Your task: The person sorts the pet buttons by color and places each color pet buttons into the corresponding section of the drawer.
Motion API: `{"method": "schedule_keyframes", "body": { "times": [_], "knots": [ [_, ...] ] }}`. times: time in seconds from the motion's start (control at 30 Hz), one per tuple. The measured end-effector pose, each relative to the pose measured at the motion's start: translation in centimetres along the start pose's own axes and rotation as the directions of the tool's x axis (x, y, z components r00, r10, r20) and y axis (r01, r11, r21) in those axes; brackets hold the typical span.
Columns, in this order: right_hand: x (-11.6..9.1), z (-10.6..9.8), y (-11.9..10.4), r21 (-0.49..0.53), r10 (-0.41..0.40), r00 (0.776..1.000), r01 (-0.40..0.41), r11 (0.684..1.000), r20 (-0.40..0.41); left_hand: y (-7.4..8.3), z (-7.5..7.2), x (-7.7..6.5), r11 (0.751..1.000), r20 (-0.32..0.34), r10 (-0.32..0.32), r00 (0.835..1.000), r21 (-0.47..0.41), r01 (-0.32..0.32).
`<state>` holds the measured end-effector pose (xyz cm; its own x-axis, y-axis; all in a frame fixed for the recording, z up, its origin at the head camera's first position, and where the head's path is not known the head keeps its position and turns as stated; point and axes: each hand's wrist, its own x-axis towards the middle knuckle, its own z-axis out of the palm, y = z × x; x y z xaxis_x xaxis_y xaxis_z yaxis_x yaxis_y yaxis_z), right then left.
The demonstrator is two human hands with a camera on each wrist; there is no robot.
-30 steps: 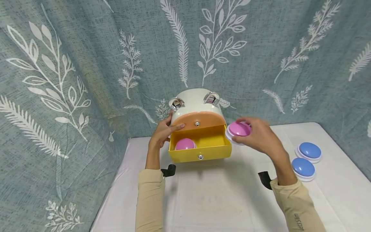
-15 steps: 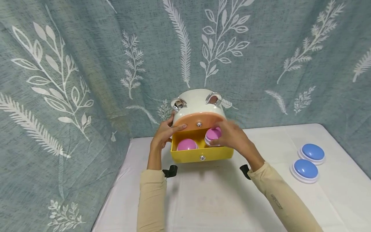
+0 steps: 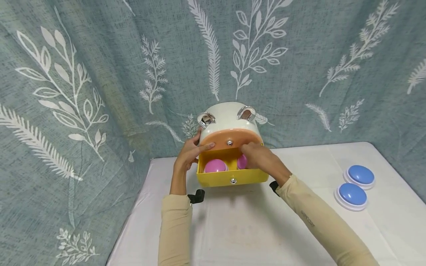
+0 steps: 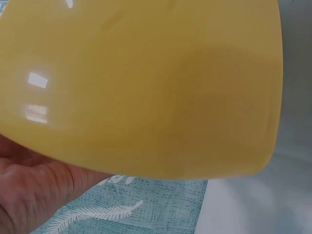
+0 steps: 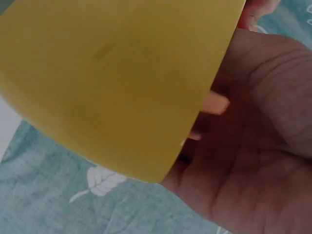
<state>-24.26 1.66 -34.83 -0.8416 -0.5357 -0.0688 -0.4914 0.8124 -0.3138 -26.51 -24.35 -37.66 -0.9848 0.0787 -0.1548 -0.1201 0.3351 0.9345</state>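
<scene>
A drawer box with a white top, silver ring ears and an orange front point(image 3: 219, 139) has its yellow lower drawer point(image 3: 213, 180) pulled out. My left hand point(image 3: 188, 155) grips the box at its left side, thumb lying across the orange front. In the drawer's left part sits a pink dome button point(image 3: 215, 166) with a white base. My right hand point(image 3: 263, 157) reaches over the drawer's right side, fingers holding a second pink dome button point(image 3: 242, 162), mostly hidden by the hand. In the left wrist view the yellow drawer front point(image 4: 146, 97) fills most of the picture.
Two blue dome buttons with white bases, a rear one point(image 3: 360, 174) and a front one point(image 3: 352, 194), lie on the white tablecloth point(image 3: 239, 236) at the right. A grey-green leaf-print curtain point(image 3: 186, 66) hangs behind and left of the table.
My right hand has carried the second pink button leftward from beside the box into the drawer's right part, and lower. My left hand keeps its grip on the box.
</scene>
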Motion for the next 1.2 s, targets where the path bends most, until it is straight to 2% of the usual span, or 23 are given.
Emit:
{"method": "schedule_keyframes", "body": {
  "times": [0.13,0.3,0.5,0.8,0.93,1.03,1.1,1.13,1.17,1.2],
  "knots": [
    [0.4,-0.3,-0.4,-0.098,0.016,0.996,-0.007,0.995,0.093,0.0,0.0,0.0,1.0,-0.002,-0.006,1.0,0.0,0.006],
    [0.6,-0.3,-0.7,-0.17,0.02,0.987,0.007,0.985,0.157,0.0,0.0,0.0,1.0,0.003,-0.013,1.0,-0.003,0.013],
    [0.8,-0.4,-0.9,-0.172,-0.019,0.974,0.059,0.983,0.228,-0.1,0.0,0.0,1.0,-0.002,-0.016,1.0,-0.005,0.016],
    [1.0,-0.4,-0.9,-0.113,0.019,0.964,0.012,0.994,0.264,-0.2,0.0,0.0,1.0,-0.005,-0.019,1.0,-0.015,0.019],
    [1.1,-0.3,-0.7,-0.127,0.002,0.968,0.031,0.991,0.252,0.0,0.1,0.0,1.0,-0.004,-0.014,1.0,-0.022,0.014],
    [0.5,0.0,-0.6,-0.103,-0.032,0.984,0.051,0.993,0.178,-0.1,0.0,0.0,1.0,-0.004,-0.013,1.0,-0.024,0.013],
    [-0.5,0.5,-0.6,-0.089,-0.078,0.996,0.081,0.993,0.036,-0.2,0.0,0.0,1.0,-0.004,-0.015,1.0,-0.026,0.015],
    [-1.1,0.9,-0.6,-0.078,-0.107,0.991,0.101,0.992,-0.075,-0.2,-0.1,0.0,1.0,-0.003,-0.016,1.0,-0.026,0.016],
    [-1.7,1.3,-0.7,-0.076,-0.14,0.969,0.127,0.989,-0.205,-0.3,-0.1,0.0,0.999,-0.004,-0.018,1.0,-0.027,0.017],
    [-2.4,1.9,-0.9,-0.081,-0.167,0.925,0.148,0.986,-0.34,-0.3,-0.2,0.1,0.999,-0.005,-0.019,1.0,-0.027,0.019]
  ]
}}
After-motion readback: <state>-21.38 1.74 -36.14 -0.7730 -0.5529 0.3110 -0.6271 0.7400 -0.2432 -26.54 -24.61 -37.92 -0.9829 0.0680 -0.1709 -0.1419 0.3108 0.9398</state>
